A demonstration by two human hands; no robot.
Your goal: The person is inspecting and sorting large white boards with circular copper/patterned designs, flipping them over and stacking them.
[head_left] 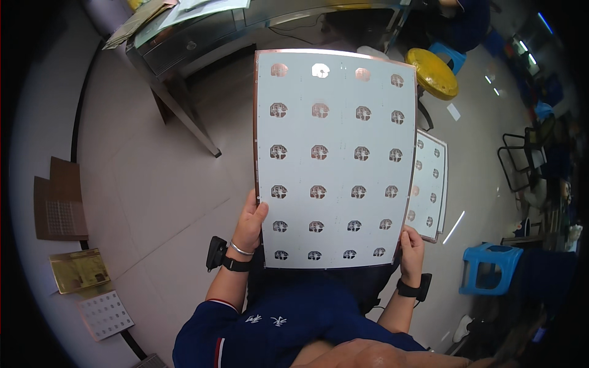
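A large white circuit-board panel [336,172] with copper-coloured edges is held up in front of me, tall side upright. Rows of small dark and copper shapes cover its face, and a few in the top row shine brightly. My left hand [250,224] grips its lower left edge, thumb on the front. Lower on the opposite edge, my right hand [412,248] pinches the panel between thumb and fingers. Partly hidden behind it on the right are similar white panels [429,184], overlapping each other; what supports them cannot be seen.
A metal desk [184,46] with papers [199,12] on top spans the far left. Beyond the panel stands a yellow round stool [432,73]. A blue plastic stool [491,268] is at the right. Along the left wall lean brown sheets [58,202], a gold panel [80,270] and another white panel [105,314].
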